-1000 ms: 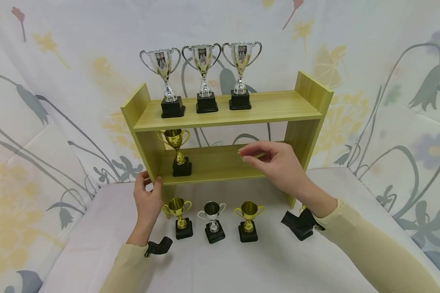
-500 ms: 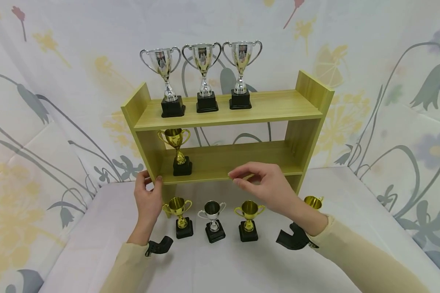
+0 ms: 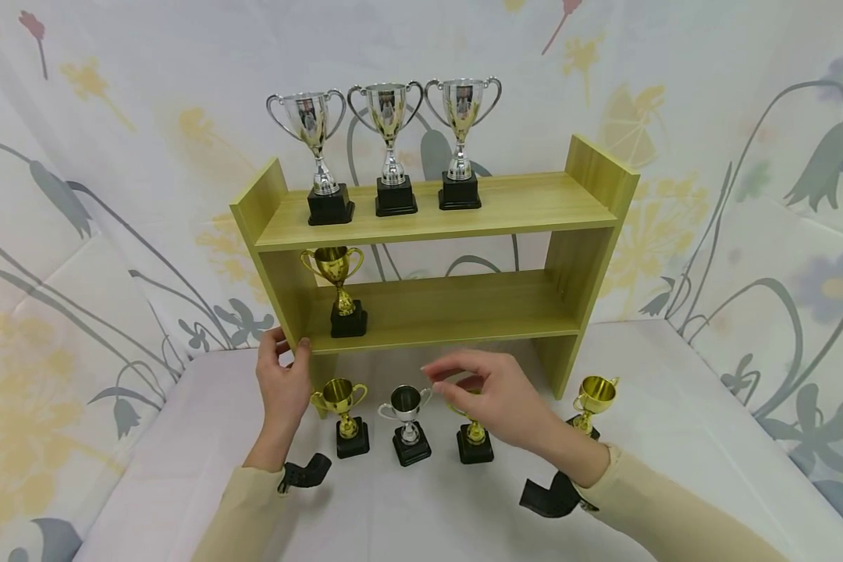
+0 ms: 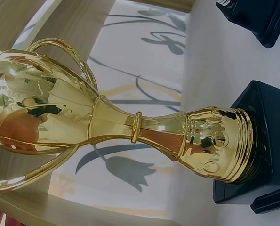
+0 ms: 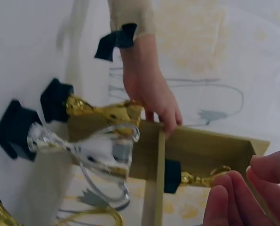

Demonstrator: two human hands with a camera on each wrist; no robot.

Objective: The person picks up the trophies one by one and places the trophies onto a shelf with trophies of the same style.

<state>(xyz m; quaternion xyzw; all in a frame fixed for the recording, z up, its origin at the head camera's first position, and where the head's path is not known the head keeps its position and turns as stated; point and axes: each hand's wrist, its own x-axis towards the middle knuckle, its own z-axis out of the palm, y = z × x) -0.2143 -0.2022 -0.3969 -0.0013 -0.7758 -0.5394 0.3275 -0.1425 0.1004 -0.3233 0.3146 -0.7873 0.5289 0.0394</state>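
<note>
Left hand (image 3: 286, 388) grips shelf (image 3: 449, 304); right hand (image 3: 497, 396) empty, thumb and fingers apart. Four trophies (image 3: 388, 109) shelved, four unshelved in front.

gold trophy (image 4: 116, 125), black base (image 4: 277, 136) | second base (image 4: 262, 18), upper right | wooden shelf (image 4: 78, 26) | flowered backdrop (image 4: 125, 61)

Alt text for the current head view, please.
A person's left hand grips a wooden rack; their right hand partly hides one of four small trophies on the table. Three silver trophies stand on the rack's top, one gold trophy just below.
</note>
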